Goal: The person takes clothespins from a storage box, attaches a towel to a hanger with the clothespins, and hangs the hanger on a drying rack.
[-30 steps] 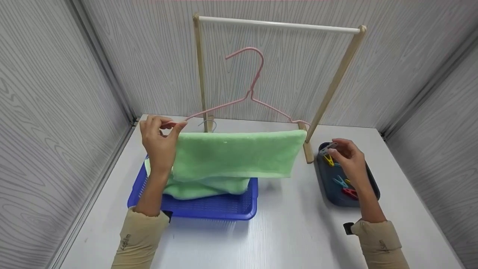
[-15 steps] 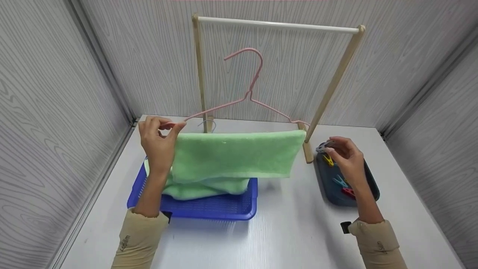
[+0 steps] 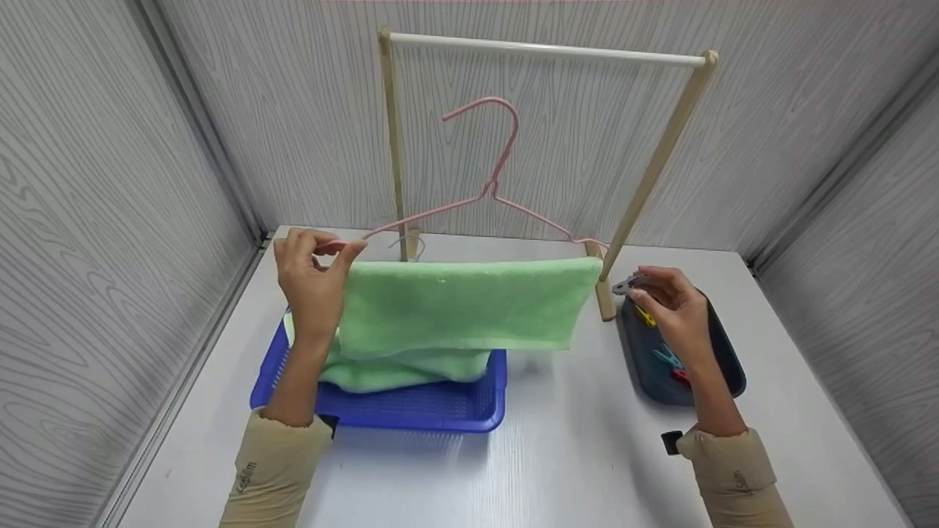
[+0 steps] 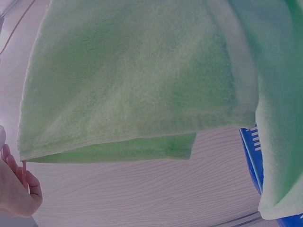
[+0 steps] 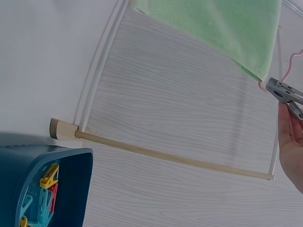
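Green towel (image 3: 469, 308) draped over a pink hanger

The pink hanger (image 3: 505, 154) is pinched at its left end by the left hand (image 3: 311, 286), and the towel is held up in front of the rack (image 3: 546, 50). A grey peg (image 3: 625, 284) is pinched between the thumb and fingers of the right hand (image 3: 675, 304), near the towel's right corner. Below the towel, more green cloth (image 3: 403, 372) is held in a blue basket (image 3: 411, 423) on the worktop (image 3: 557, 469). Coloured pegs (image 5: 49, 177) are held in a dark blue tray (image 3: 637, 359).
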The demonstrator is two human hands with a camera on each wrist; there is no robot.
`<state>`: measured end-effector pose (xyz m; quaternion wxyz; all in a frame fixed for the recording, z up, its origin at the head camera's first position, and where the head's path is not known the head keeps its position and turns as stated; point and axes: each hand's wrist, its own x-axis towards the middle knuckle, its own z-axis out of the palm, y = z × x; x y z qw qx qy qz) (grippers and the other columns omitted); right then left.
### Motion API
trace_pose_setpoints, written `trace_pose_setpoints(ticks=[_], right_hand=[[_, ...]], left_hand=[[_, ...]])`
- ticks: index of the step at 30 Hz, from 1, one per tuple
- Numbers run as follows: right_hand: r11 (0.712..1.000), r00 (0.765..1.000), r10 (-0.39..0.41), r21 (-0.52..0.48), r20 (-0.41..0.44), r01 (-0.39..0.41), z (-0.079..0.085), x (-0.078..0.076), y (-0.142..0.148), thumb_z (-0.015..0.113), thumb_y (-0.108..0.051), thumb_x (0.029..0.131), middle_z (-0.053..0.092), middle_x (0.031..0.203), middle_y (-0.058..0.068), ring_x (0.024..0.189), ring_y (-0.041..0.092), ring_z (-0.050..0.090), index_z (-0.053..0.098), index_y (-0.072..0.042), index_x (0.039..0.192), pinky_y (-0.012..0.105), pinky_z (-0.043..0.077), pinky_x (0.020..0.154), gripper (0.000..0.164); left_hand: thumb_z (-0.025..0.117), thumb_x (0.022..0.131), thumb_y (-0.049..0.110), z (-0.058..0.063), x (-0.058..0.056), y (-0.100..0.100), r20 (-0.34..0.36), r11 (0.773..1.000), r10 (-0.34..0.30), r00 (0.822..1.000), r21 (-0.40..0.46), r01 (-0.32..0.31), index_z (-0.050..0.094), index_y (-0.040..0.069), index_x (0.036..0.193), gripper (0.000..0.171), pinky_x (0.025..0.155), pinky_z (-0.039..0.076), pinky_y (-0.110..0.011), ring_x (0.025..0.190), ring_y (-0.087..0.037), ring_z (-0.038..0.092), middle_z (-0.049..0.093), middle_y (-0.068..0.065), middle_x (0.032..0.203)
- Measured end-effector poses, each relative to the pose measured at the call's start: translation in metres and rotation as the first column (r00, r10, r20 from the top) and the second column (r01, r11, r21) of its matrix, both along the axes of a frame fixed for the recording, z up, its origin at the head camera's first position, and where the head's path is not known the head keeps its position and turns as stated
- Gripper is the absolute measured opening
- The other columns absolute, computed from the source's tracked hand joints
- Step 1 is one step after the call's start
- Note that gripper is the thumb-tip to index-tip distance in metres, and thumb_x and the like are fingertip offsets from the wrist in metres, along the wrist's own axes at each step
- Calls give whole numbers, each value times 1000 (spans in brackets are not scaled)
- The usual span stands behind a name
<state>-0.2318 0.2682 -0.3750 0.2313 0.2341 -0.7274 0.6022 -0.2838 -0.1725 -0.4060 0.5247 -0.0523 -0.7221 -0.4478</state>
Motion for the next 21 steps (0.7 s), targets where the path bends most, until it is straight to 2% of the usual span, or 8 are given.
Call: trace_pose_setpoints(ticks=[7,15,21], right_hand=[[1000,999,20,-17,-29,-20,4,1,-6,53,16,70,45,97,32,87,42,44,45,17,101,33,40,77,32],[999,996,31,-21,-78,-33,6,0,-10,52,18,70,44,97,33,90,42,43,45,17,101,49,32,76,32],[999,993,34,-21,-116,-36,4,-3,-11,51,19,69,45,97,32,90,42,44,45,17,99,47,33,76,31]], left_hand=[[70,60,32,1,-1,-1,-27,1000,-9,1000,0,9,56,27,77,23,53,30,-20,77,-10,39,46,11,78],[71,59,31,-2,-1,-2,-28,1000,-7,1000,0,7,56,28,76,23,53,29,-20,75,-10,38,46,12,77],[71,60,31,-1,-1,-1,-22,1000,-12,1000,3,13,56,28,76,23,53,28,-20,75,-10,37,46,12,77]])
